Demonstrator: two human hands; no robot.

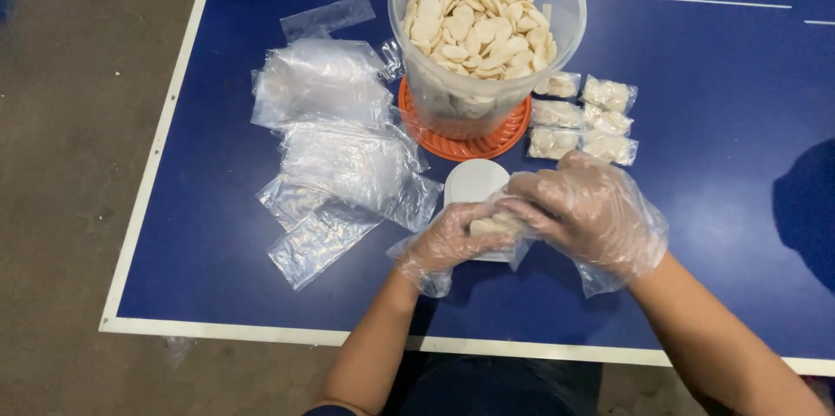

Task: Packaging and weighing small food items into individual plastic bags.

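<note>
Both my hands wear loose clear plastic gloves. My left hand and my right hand meet over a small clear bag of pale crackers, each gripping one side of it. Under the bag sits a small white scale with a round top. Just beyond stands a large clear tub filled with pale oval crackers, resting on an orange lid. Several filled small bags lie in rows to the right of the tub.
Piles of empty clear plastic bags spread across the blue table on the left. The table's white-edged front and left borders are near; grey floor lies beyond. A green object and a clear lid sit at the far top right.
</note>
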